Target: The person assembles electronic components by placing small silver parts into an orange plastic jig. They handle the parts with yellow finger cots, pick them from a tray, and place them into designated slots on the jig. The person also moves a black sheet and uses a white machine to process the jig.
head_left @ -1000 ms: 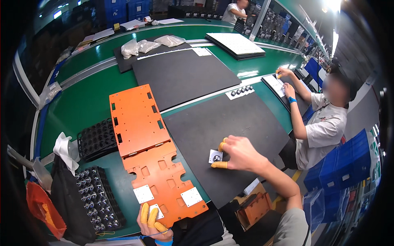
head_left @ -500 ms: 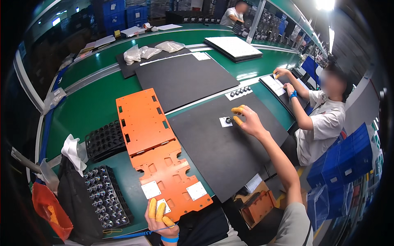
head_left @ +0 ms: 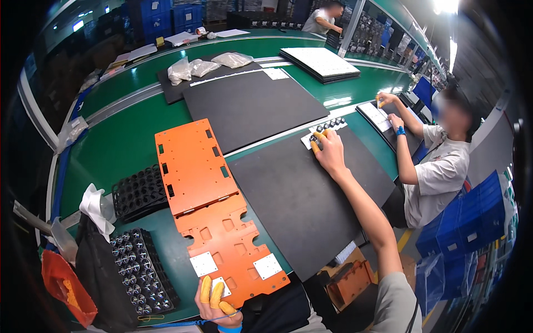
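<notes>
My right hand [head_left: 331, 152] reaches over the black mat [head_left: 300, 205]. Its yellow-capped thumb and fingers pinch a small white square plate with a black round part [head_left: 307, 142], beside a row of similar plates [head_left: 334, 124]. At the near edge of an orange metal fixture [head_left: 222, 222] is my left hand [head_left: 214, 305], palm down and fingers apart. Its yellow-capped fingers lie over part of a white square plate [head_left: 224, 284]. Two more white plates, one left [head_left: 204, 264] and one right [head_left: 268, 267], sit on the fixture.
Left of the fixture stand a black tray of shiny round parts [head_left: 141, 272] and another black tray [head_left: 139, 191]. Farther back lie a large black board [head_left: 252, 105] and bags [head_left: 202, 67]. A co-worker [head_left: 438, 150] works at the right, near blue crates [head_left: 461, 216].
My right hand has moved away from me and closed on the plate with the black round part. That plate has shifted from the mat toward the row. My left hand stays in place.
</notes>
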